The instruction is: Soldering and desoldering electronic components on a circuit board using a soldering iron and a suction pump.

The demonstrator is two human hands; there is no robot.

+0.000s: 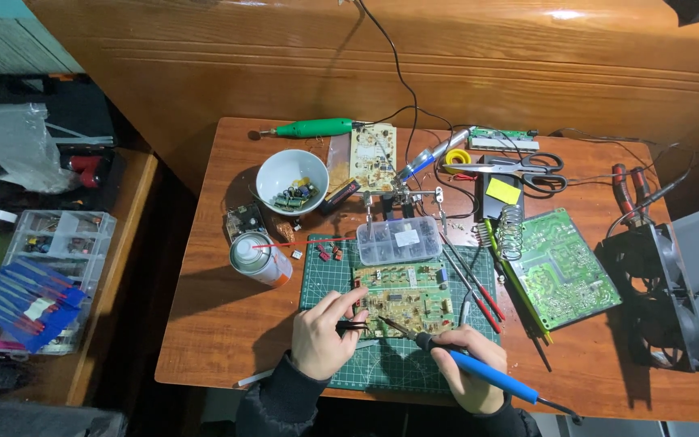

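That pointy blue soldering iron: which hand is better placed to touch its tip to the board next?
Probably the right hand: it grips the soldering iron, tip lying on the circuit board. The left hand holds tweezers.

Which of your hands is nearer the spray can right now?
Left. The left hand sits just below and right of the spray can, holding tweezers at the circuit board. The right hand, holding the soldering iron, is farther right.

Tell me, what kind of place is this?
Most likely a home electronics repair bench. The right hand holds a blue soldering iron over a circuit board on a green cutting mat; the left hand holds tweezers. A second green board lies nearby.
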